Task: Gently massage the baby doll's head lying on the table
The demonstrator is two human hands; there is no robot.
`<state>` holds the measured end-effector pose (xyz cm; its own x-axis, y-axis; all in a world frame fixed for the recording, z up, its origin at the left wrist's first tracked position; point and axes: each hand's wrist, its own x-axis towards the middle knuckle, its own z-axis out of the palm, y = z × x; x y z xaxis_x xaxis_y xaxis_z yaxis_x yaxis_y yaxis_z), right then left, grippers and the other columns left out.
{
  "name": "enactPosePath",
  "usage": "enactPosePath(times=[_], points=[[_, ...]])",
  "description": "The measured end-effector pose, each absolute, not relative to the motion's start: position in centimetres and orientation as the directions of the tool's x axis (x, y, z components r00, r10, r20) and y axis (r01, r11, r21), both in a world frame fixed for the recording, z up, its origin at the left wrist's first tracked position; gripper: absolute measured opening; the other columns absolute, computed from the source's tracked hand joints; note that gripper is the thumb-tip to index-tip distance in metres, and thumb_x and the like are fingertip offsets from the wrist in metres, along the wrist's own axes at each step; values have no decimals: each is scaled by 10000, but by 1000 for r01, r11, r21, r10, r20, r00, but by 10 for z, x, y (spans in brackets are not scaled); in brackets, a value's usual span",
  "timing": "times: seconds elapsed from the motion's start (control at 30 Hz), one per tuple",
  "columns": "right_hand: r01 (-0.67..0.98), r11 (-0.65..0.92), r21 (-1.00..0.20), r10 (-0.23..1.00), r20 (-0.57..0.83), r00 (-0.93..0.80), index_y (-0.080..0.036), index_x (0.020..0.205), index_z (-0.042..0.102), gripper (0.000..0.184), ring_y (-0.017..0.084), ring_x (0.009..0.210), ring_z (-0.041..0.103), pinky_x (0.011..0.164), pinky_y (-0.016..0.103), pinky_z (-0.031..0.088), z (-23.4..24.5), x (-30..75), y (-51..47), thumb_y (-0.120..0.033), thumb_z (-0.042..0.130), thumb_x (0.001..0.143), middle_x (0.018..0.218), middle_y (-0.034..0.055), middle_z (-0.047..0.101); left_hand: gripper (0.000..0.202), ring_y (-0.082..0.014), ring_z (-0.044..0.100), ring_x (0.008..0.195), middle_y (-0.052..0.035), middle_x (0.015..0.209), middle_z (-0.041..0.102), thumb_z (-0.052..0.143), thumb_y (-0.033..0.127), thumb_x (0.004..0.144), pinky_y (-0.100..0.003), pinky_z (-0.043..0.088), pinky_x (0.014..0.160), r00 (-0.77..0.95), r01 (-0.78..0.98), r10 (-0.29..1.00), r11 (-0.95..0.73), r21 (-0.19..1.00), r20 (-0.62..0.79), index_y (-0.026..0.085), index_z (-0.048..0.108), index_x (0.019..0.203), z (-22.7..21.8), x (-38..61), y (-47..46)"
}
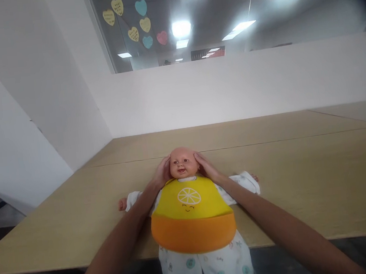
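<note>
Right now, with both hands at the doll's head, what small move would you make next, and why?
Probably slide the fingers behind the neck. The left hand and right hand cup the sides of the doll's head, just above the yellow bib, whose collar sits at the neck. The bib's fastening is out of sight, so feeling for it there seems the likely step.
</note>
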<state>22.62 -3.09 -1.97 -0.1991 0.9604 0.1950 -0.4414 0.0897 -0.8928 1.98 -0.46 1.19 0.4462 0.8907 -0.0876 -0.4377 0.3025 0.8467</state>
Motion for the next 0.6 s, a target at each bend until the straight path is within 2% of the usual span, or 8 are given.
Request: enactPosePath(times=[0.1, 0.2, 0.3, 0.43, 0.6], points=[[-443, 83, -893, 957, 196, -215, -279, 1311, 652, 567, 217, 1309, 588, 1087, 378, 525, -22, 227, -30, -650, 690, 883, 1428, 39, 606, 568, -303, 598, 1343, -148, 1323, 709, 570, 465, 943, -442, 358, 1238, 531, -444, 847, 298, 845, -20, 129, 630, 1396, 4, 27, -3], [-408, 127, -904, 944, 237, -231, -263, 1309, 663, 536, 207, 1365, 545, 1165, 370, 463, -24, 228, -31, -614, 689, 905, 1440, 48, 597, 721, -334, 554, 1394, -162, 1391, 664, 543, 623, 918, -485, 386, 1221, 632, -418, 775, 338, 843, 2, 167, 572, 1475, -3, 34, -6], [-395, 137, -908, 948, 236, -214, -292, 1307, 668, 511, 210, 1358, 552, 1183, 372, 448, -25, 228, -32, -573, 734, 886, 1436, 33, 601, 787, -349, 535, 1412, -162, 1410, 649, 495, 712, 898, -503, 422, 1196, 641, -424, 767, 334, 842, 18, 204, 557, 1495, -8, 38, -11], [-408, 133, -903, 954, 229, -195, -290, 1267, 685, 474, 213, 1347, 559, 1166, 376, 463, -24, 227, -33, -567, 732, 885, 1420, 29, 612, 773, -350, 530, 1416, -163, 1420, 643, 490, 723, 903, -493, 412, 1205, 653, -427, 757, 342, 837, 24, 213, 576, 1477, -7, 34, -11], [-449, 117, -886, 951, 230, -206, -277, 1306, 645, 519, 215, 1307, 585, 1092, 358, 505, -24, 229, -30, -574, 721, 887, 1402, 40, 622, 718, -339, 558, 1388, -184, 1373, 672, 511, 658, 946, -484, 354, 1239, 622, -452, 783, 334, 827, 23, 124, 617, 1414, 1, 26, -2]])
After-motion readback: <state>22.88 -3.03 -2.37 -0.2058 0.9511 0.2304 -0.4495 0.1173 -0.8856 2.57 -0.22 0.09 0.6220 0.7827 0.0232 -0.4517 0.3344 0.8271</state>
